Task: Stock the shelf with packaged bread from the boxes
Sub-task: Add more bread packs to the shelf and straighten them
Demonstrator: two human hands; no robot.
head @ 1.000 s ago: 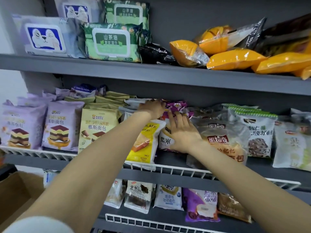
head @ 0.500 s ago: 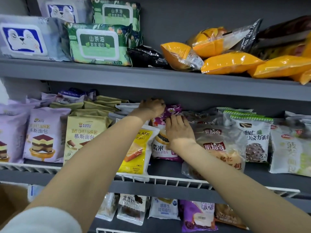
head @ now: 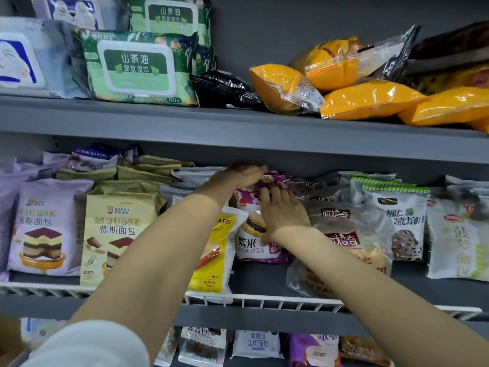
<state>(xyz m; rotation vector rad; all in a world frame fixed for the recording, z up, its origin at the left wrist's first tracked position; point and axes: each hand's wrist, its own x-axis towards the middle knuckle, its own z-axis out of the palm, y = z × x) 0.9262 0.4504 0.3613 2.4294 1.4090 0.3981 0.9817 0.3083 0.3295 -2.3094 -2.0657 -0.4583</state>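
While the purple rice bread pack [head: 252,245] stands upright mid-row on the middle shelf [head: 264,283], the left hand [head: 247,174] pinches its top edge at twelve o'clock and the right hand [head: 284,213] lies flat on its front, fingers straight. Banana toast pack [head: 211,256] touches it at nine o'clock; a clear bread bag [head: 352,245] at three.

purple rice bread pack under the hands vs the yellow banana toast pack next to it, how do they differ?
Colour: the purple rice bread pack is purple and white; the yellow banana toast pack is yellow and white.
Contact: the right hand lies flat on the purple pack's front and the left hand grips its top edge; neither hand holds the yellow one.
Position: the yellow pack sits forward at the wire rail; the purple pack stands further back.
Both stand on the middle shelf.
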